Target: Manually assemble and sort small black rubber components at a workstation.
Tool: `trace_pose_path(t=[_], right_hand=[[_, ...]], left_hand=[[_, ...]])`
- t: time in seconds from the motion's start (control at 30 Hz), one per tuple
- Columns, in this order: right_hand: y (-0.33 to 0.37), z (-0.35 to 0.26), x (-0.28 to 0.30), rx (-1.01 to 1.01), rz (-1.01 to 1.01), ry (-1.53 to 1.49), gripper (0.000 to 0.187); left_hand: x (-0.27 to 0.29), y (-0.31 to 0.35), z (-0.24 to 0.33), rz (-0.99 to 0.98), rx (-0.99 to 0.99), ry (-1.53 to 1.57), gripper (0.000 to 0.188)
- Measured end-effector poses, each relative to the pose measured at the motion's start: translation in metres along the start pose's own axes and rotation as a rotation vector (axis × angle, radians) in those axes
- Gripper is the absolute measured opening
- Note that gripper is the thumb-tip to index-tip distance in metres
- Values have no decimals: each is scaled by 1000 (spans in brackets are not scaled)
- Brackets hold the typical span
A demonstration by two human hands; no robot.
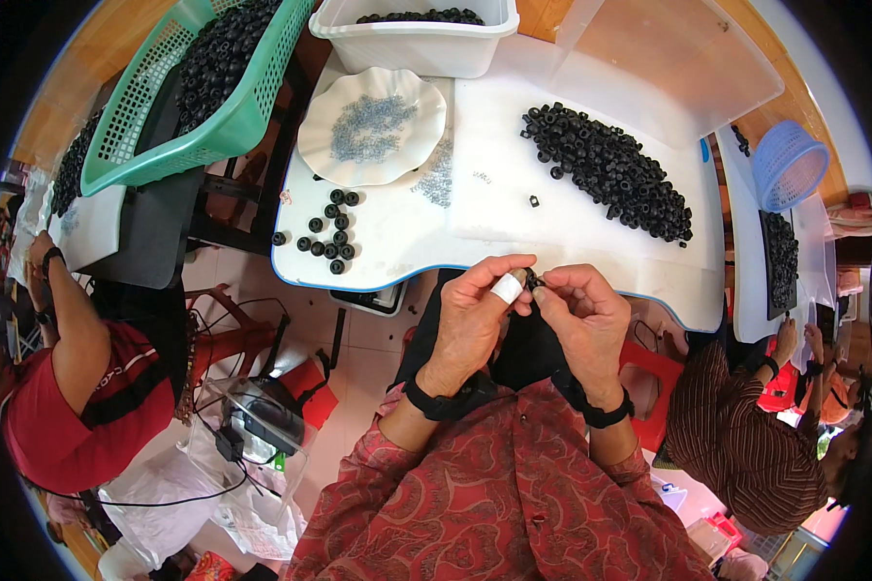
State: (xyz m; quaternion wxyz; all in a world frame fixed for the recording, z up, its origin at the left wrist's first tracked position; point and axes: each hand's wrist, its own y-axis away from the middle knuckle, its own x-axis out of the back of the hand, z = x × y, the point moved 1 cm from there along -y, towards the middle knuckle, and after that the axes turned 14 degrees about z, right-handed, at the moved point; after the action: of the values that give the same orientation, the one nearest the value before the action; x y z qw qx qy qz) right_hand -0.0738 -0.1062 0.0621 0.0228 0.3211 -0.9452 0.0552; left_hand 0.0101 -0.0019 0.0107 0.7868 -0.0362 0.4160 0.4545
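In front of my chest, just off the table's near edge, both hands meet at a small black part. My left hand, with white tape round one finger, pinches it from one side. My right hand grips it from the other with thumb and fingertips, which partly hide it. Beyond them, a heap of black parts spreads over a white board, where one black piece lies alone. Several round black pieces sit on the left of the white table.
A wavy-rimmed plate holds small clear pieces; more clear pieces lie beside it. Behind stands a white tub. A green basket of black parts is at left, a blue basket at right. People work on both sides.
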Motion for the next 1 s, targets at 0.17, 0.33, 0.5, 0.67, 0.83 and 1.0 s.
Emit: trace_pose_path(t=[0.17,0.33,0.5,0.67,0.83,1.0], right_hand=[[0,1,-1,45,18,37,10],[0,2,-4,85,25,49,11],[0,10,-1,85,24,54,11],[-1,5,-3,108,15,81,10],[0,5,-4,143,-7,108,11],[3,-1,-7,-67,-2,11,11]], left_hand=[[-1,-1,1,14,-100,-169,24],[1,-2,1,11,-122,-180,24],[-1,-2,2,65,-61,-78,26],[5,-4,-1,18,-40,-58,24],[3,-2,1,33,-6,3,22],[3,-2,1,39,-6,-8,22]])
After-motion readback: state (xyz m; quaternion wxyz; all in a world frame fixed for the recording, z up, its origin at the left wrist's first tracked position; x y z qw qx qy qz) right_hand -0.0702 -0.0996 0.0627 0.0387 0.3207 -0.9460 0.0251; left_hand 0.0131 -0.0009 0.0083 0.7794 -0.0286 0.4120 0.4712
